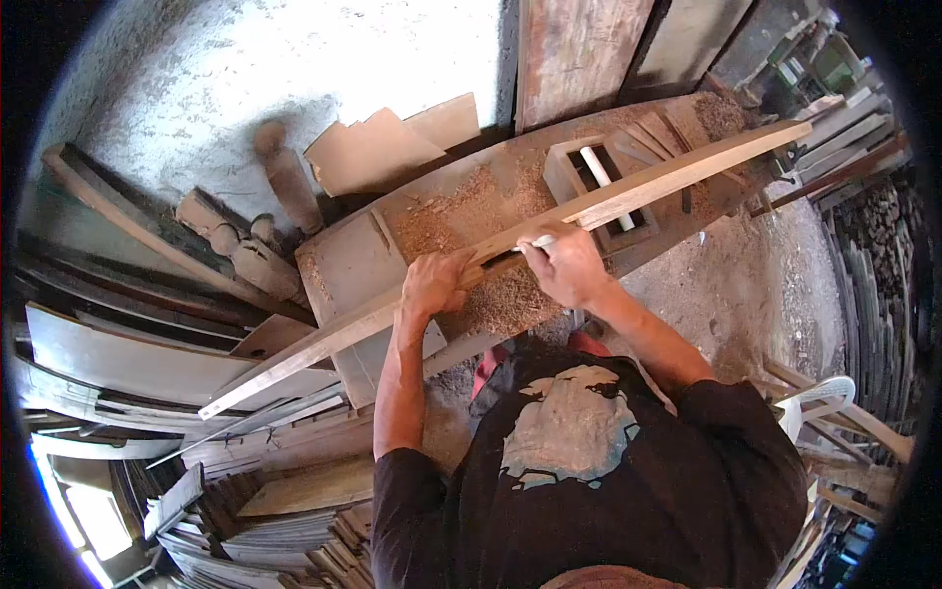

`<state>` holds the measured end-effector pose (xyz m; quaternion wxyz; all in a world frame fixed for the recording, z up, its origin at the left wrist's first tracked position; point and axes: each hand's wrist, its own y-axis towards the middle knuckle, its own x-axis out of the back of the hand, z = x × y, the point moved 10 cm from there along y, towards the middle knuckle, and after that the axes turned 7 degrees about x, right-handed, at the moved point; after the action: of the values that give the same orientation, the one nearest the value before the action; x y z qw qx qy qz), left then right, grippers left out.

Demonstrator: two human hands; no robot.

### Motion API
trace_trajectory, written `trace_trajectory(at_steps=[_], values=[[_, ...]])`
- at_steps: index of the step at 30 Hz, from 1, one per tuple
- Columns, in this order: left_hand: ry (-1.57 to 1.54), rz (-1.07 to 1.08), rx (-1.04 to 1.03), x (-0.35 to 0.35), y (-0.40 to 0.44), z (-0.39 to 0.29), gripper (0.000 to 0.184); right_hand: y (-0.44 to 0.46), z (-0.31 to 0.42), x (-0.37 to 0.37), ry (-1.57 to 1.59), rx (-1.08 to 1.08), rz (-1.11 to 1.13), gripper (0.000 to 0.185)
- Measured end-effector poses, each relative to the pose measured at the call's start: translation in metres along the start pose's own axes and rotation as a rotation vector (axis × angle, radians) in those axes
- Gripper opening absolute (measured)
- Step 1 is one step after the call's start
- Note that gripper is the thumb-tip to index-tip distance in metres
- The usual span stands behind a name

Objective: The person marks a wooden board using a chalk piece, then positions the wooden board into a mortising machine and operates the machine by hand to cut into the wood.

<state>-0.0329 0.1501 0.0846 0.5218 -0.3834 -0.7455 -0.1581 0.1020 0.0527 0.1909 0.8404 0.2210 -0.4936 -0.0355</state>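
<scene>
A long wooden beam (677, 177) lies slantwise across the workbench, its ends reaching past both sides. My left hand (435, 283) is closed over the beam near its middle, fingers on the top. Just to the right, my right hand (567, 265) is closed at the beam's near side. A small white piece (540, 241) shows at its thumb; most of it is hidden, and I cannot tell its kind. Between my hands a dark narrow slot or gap (502, 261) shows along the beam.
Wood shavings (510, 299) cover much of the workbench (343, 270). A wooden box frame (564, 177) with a white rod (596, 169) stands behind the beam. Turned wooden posts (289, 187) lean at the wall. Boards (285, 530) are stacked lower left; a white chair (829, 393) is at right.
</scene>
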Motion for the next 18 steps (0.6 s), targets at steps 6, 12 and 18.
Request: trace_trajectory(at_steps=[6,12,18], values=[[-0.009,-0.057,-0.081,0.002,0.002,-0.001,0.062,-0.011,0.014,-0.059,-0.073,0.236,-0.033,0.019],[-0.010,-0.027,-0.060,-0.005,0.004,0.002,0.064,-0.009,0.009,-0.046,-0.254,0.172,0.141,0.021],[-0.024,-0.018,-0.078,0.000,0.002,-0.003,0.067,-0.003,0.019,-0.050,-0.117,-0.028,0.165,0.008]])
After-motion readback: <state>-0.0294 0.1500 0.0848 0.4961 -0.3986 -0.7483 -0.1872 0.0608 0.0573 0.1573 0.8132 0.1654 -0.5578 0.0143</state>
